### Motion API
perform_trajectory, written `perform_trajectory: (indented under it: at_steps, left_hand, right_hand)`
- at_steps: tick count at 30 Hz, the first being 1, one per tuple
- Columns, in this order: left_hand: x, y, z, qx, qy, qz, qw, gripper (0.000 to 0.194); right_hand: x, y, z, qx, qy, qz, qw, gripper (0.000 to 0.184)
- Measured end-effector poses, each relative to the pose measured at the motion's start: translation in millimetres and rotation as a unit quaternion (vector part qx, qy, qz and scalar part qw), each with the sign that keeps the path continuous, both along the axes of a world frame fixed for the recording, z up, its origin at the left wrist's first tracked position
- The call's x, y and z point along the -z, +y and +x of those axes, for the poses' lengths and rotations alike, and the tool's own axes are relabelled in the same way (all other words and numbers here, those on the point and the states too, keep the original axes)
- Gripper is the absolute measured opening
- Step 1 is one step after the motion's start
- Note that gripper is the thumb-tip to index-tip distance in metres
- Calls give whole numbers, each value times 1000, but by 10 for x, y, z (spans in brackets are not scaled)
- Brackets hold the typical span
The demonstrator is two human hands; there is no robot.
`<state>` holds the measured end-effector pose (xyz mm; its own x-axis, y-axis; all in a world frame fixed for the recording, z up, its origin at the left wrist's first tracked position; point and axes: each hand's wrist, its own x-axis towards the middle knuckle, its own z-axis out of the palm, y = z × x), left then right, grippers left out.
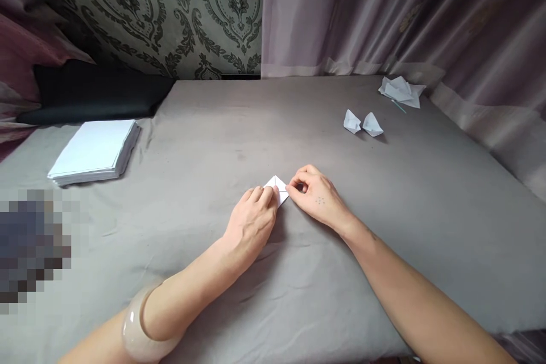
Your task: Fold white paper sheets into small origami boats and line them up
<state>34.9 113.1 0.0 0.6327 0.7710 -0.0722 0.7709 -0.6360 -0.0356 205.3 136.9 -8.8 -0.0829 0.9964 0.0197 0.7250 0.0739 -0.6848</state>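
Note:
A small folded square of white paper [280, 184], turned cornerwise with crease lines crossing its face, lies on the grey cloth in front of me. My left hand [252, 216] presses on its left side, the fingers bent and close together, covering part of it. At the right corner, my right hand [313, 193] pinches the paper edge between thumb and index finger. Farther off to the right stand two small folded paper shapes [352, 121] side by side.
A thick stack of white paper [94, 151] lies at the left, before a black folded sheet [98, 91]. Crumpled white papers [401, 91] and a thin pale green stick [398, 106] lie at the back right. Curtains [478, 96] border the grey cloth [239, 119]. A blurred patch covers the far left.

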Motion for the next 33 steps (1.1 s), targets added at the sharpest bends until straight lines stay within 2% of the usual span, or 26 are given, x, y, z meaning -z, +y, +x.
perform_trajectory:
  at_steps: [3,5,8,10,13,18,22,28,31,33]
  left_hand:
    - [-9,-15,20,-8,3,-3,1000,39]
    - [-12,-29,34,-14,-5,-2,1000,32]
    - [-22,-50,55,-25,-34,-2,999,27]
    - [-37,-57,69,-31,-38,-2,999,26]
    - [-58,-65,87,-12,-14,-3,1000,26]
    - [-36,-93,74,1,19,9,1000,29]
    - [-45,-86,-19,-23,-16,-6,1000,26]
    - [-141,66,-319,-91,-55,-24,994,27]
    - [-102,147,-431,-131,-110,-3,985,30]
    - [-44,178,-448,-108,-168,8,980,32]
  right_hand:
    - [6,-22,-48,17,-40,-4,999,12]
    - [4,-67,-83,10,-63,26,998,8]
    - [-1,-182,-155,-53,-107,114,986,23]
    - [-9,-270,-210,-107,-130,139,976,36]
    - [-23,-377,-279,-142,-160,124,969,43]
    - [-3,-444,-303,-143,-218,100,960,49]
    - [4,-443,-282,-146,-225,115,956,50]
    - [-2,-415,-265,-155,-255,144,943,48]
    - [17,-409,-261,-167,-261,150,939,47]
    - [25,-403,-254,-173,-259,153,938,47]
